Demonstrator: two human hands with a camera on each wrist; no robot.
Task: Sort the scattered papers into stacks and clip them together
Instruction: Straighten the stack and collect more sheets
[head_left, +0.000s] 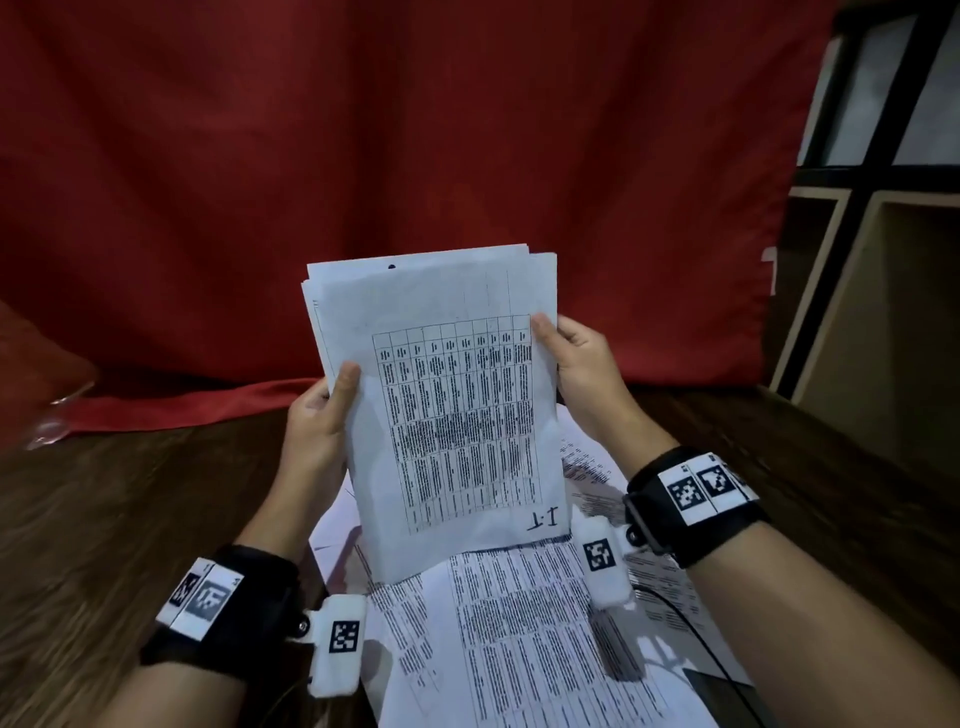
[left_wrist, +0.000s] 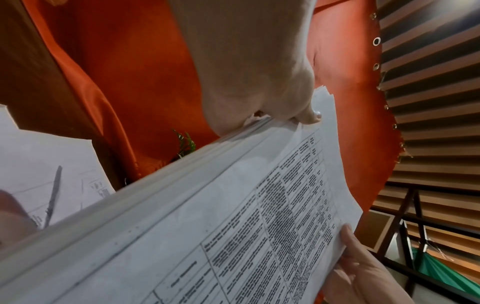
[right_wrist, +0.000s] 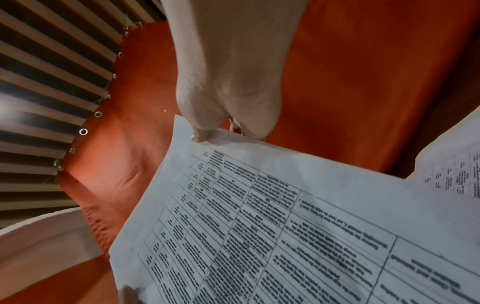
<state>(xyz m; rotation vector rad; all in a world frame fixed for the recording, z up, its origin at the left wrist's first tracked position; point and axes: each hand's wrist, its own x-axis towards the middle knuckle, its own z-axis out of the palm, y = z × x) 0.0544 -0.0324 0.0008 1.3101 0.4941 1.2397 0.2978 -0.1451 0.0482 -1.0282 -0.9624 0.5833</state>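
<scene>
— While both hands hold it up, where is the stack of papers (head_left: 441, 384)?
— Above the table (head_left: 104, 519). The left hand (head_left: 322, 415) and right hand (head_left: 582, 364) pinch its sides. Loose papers (head_left: 519, 623) lie underneath, a red curtain (head_left: 363, 130) behind.

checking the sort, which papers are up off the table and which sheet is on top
The stack gripped upright by the left hand and right hand; its front sheet shows a table and handwritten "1-T". The loose papers lie flat.
</scene>
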